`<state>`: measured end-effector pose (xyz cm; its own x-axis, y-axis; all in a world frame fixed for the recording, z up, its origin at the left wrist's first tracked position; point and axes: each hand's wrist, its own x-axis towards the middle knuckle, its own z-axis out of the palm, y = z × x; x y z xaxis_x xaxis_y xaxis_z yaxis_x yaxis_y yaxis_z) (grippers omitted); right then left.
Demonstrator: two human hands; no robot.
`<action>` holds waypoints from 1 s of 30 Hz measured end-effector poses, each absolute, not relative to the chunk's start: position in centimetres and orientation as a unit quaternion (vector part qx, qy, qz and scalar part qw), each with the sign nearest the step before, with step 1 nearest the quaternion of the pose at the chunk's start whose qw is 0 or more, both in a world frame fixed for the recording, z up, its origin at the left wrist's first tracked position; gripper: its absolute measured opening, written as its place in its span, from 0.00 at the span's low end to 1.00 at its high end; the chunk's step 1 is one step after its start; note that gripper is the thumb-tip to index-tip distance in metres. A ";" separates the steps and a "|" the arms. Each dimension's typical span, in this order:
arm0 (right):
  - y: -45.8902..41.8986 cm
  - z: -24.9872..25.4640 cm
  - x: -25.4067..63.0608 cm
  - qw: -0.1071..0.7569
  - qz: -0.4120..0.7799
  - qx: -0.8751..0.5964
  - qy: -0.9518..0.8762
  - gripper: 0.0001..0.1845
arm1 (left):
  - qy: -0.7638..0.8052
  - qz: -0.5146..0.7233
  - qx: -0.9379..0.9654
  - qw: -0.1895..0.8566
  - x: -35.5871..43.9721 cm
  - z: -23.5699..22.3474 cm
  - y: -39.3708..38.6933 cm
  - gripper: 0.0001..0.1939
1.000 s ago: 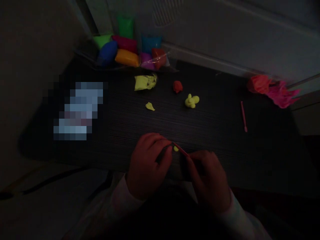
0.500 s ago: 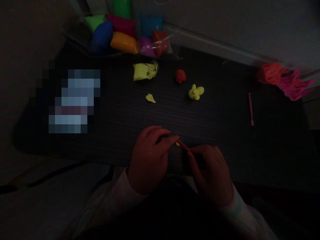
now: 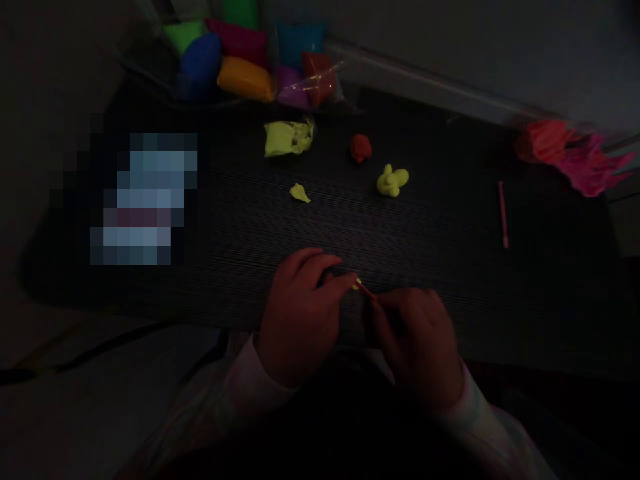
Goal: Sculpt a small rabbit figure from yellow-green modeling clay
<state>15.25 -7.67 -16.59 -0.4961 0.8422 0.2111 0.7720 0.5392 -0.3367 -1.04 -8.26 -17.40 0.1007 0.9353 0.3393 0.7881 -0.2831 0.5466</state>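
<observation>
**A:** What are the hands busy with at the near edge of the dark, wood-grained table (image 3: 450,280)?

**B:** The left hand (image 3: 300,313) has its fingers pinched shut on a tiny bit of yellow modelling clay (image 3: 355,284), pressed low against the table, which looks like a way of steadying such a small piece. The right hand (image 3: 417,343) has its fingers closed round a thin pink plastic modelling stick (image 3: 367,291), and the tip of the stick touches the clay bit.

**A:** Why is the stick held so short?

**B:** I judge that a grip near the tip gives fine control; only a little of the stick shows beyond the fingers.

**A:** And what lies farther back?

**B:** A finished-looking yellow clay figure with small lobes (image 3: 393,181) sits well apart from the hands, probably out of the way of elbows. Near it lies a small red clay lump (image 3: 361,147), a flat yellow clay scrap (image 3: 299,193), and a crumpled yellow clay packet, torn open (image 3: 289,138).

**A:** What about supplies?

**B:** A clear bag of coloured clay packs, green, blue, orange, red and purple, (image 3: 250,60) rests at the far edge. A second pink stick (image 3: 503,215) lies alone to the right, and crumpled pink and red wrappers (image 3: 575,157) sit at the far right corner.
</observation>
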 end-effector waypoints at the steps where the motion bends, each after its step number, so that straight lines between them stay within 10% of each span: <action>1: -7.7 -16.6 15.2 0.180 0.099 -0.467 -0.860 0.04 | 0.587 0.322 0.734 0.114 -1.0 -17.4 -8.3 0.14; 30: -8.2 -16.6 14.6 0.151 0.057 -0.497 -0.853 0.06 | 0.582 0.306 0.746 0.106 -1.1 -17.4 -8.6 0.13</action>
<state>14.64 -8.16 -16.62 -0.4601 0.8646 0.2019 0.8303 0.4995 -0.2473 -1.13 -8.59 -17.39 0.1352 0.9332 0.3330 0.8035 -0.2999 0.5142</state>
